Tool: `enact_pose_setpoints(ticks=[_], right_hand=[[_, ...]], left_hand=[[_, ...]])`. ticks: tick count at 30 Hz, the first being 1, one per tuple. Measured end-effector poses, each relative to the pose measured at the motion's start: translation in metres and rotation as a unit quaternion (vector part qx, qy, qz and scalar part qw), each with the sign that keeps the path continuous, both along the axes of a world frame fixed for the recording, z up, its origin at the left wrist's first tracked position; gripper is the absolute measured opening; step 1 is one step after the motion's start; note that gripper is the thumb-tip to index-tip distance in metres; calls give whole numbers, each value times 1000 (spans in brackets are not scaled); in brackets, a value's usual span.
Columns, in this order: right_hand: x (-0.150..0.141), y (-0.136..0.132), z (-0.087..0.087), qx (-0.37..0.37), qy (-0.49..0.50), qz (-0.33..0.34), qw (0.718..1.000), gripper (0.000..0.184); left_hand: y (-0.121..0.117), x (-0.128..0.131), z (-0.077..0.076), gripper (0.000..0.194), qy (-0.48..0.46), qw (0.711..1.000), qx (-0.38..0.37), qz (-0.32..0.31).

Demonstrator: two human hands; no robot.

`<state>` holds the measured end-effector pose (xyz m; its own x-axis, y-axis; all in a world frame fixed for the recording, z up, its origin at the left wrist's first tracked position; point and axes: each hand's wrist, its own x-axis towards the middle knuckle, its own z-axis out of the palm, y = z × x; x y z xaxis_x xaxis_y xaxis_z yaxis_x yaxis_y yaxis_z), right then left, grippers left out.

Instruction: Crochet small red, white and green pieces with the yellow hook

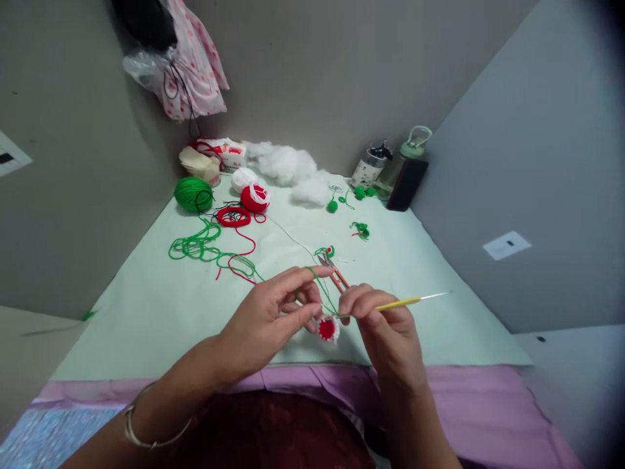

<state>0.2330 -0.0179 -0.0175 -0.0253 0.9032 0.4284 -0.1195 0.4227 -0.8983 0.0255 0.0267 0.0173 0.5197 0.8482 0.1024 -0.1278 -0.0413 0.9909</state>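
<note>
My left hand [273, 312] pinches the edge of a small round crochet piece [327, 329], red in the middle with a white rim. Green yarn [319, 283] runs over its stretched index finger and down to the piece. My right hand [385, 329] is closed round a crochet hook [398, 304] with a yellow handle. One slim metal end of the hook points right; its other end is at the green yarn, partly hidden by my fingers. Just beyond my hands lie orange-handled thread snips [338, 277], beside a small green and red crochet bit [331, 251].
Left on the table are a green yarn ball [193, 195], a red and white ball [254, 198] and loose green strands [193, 246]. White stuffing [288, 164] lies at the back wall. A phone [407, 185], bottle [414, 151] and pen cup [367, 170] stand back right.
</note>
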Motion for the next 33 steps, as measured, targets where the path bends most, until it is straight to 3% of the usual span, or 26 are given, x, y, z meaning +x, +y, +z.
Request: enact_pose_setpoints(ticks=[3, 6, 13, 21, 27, 33], right_hand=[[2, -5, 6, 10, -73, -25, 997, 17], [0, -10, 11, 35, -122, -44, 991, 19], [-8, -15, 11, 37, -153, -86, 984, 23], [-17, -8, 9, 7, -152, -31, 988, 20], [-17, -8, 12, 33, -171, -60, 983, 20], [-17, -10, 13, -25, -144, -51, 988, 19]], left_hand=[[2, -4, -1, 36, 79, 983, 165, 32], [2, -4, -3, 40, 117, 964, 239, 31], [-1, -1, -4, 9, 102, 980, 168, 40], [-4, 7, -5, 12, 93, 982, 150, 74], [0, -2, -2, 18, 92, 984, 130, 73], [7, -21, -2, 12, 172, 978, 116, 16]])
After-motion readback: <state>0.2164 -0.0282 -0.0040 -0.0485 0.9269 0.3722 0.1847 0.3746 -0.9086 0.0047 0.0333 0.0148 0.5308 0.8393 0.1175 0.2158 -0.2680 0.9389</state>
